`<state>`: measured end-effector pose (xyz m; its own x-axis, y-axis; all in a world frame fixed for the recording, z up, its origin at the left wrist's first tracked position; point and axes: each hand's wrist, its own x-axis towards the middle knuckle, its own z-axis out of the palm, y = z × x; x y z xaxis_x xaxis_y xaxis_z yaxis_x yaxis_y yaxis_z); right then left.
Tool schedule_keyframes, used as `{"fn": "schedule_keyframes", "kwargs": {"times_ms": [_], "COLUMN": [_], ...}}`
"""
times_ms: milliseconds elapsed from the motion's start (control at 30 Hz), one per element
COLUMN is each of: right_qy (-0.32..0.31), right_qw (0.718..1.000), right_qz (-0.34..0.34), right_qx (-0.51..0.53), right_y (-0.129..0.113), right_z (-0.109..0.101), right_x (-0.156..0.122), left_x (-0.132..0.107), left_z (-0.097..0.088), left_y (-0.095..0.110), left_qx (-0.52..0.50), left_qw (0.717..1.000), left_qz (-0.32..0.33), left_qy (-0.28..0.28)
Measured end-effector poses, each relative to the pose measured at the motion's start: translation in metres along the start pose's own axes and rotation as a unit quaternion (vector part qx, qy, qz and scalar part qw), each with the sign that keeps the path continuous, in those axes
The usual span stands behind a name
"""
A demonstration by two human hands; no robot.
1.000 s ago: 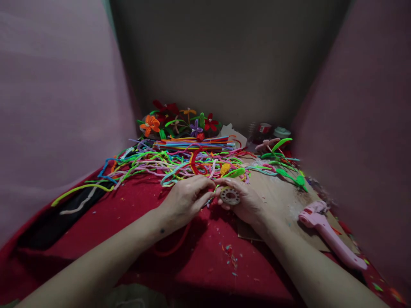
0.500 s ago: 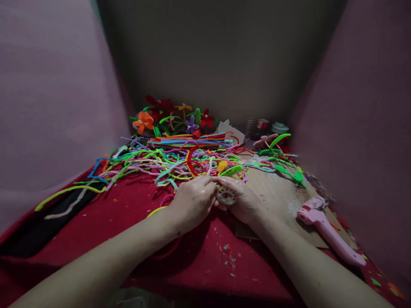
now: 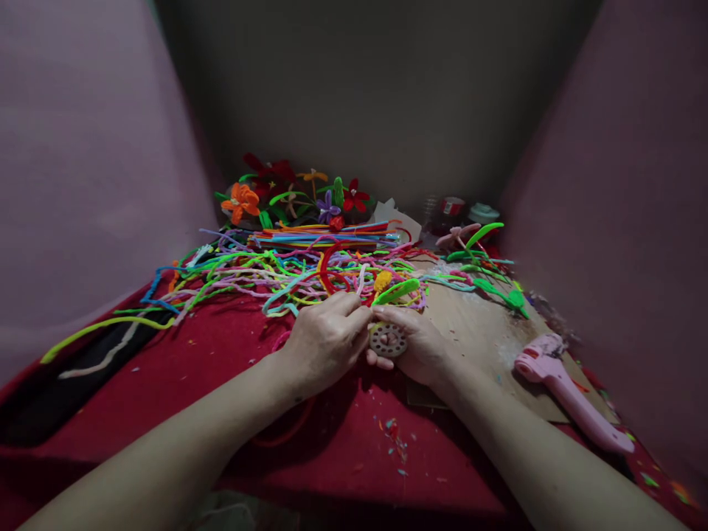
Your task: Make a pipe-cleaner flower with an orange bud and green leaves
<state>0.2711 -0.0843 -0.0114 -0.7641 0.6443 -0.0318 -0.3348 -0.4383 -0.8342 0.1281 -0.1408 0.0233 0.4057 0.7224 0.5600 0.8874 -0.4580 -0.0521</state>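
Note:
My left hand (image 3: 326, 335) is closed in a pinch against the fingertips of my right hand (image 3: 423, 343); what it pinches is hidden. Curled fingers of my right hand hold a round, spool-like disc (image 3: 389, 340) with a ring of small holes and a larger centre hole. Just beyond the joined fingertips stand a yellow fuzzy tuft (image 3: 382, 280) and a bright green pipe-cleaner leaf (image 3: 398, 291). Their lower ends run behind the fingers, so I cannot tell which hand has them.
Loose pipe cleaners (image 3: 232, 276) tangle across the red cloth (image 3: 204, 369). Behind them lie a straight bundle (image 3: 326, 236) and pipe-cleaner flowers (image 3: 242, 203). A pink glue gun (image 3: 569, 387) rests on the cardboard (image 3: 464, 324) at right. A jar (image 3: 452, 210) stands at the back.
The disc has turned to face me more squarely, and more of my right fingers shows beneath it. The green leaf has tilted upward slightly. The view has shifted a little.

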Motion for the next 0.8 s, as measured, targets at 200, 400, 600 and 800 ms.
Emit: {"fn": "schedule_keyframes", "kwargs": {"times_ms": [200, 400, 600, 800], "right_qy": [0.028, 0.105, 0.119, 0.158], "right_qw": [0.997, 0.975, 0.956, 0.903], "right_qz": [-0.029, -0.123, -0.180, -0.274], "right_qx": [-0.072, -0.152, -0.198, -0.290], "right_y": [-0.002, -0.007, -0.009, -0.025], "right_z": [0.008, 0.020, 0.029, 0.026], "right_x": [-0.004, -0.009, -0.019, -0.028], "left_x": [0.009, 0.012, 0.007, 0.007], "left_z": [-0.012, -0.010, -0.005, -0.002], "left_y": [-0.002, -0.016, -0.016, -0.021], "left_qx": [-0.290, -0.678, -0.727, -0.669], "left_qw": [0.931, 0.556, 0.475, 0.566], "left_qz": [-0.208, -0.423, -0.410, -0.418], "left_qy": [-0.072, -0.230, -0.280, -0.241]}}
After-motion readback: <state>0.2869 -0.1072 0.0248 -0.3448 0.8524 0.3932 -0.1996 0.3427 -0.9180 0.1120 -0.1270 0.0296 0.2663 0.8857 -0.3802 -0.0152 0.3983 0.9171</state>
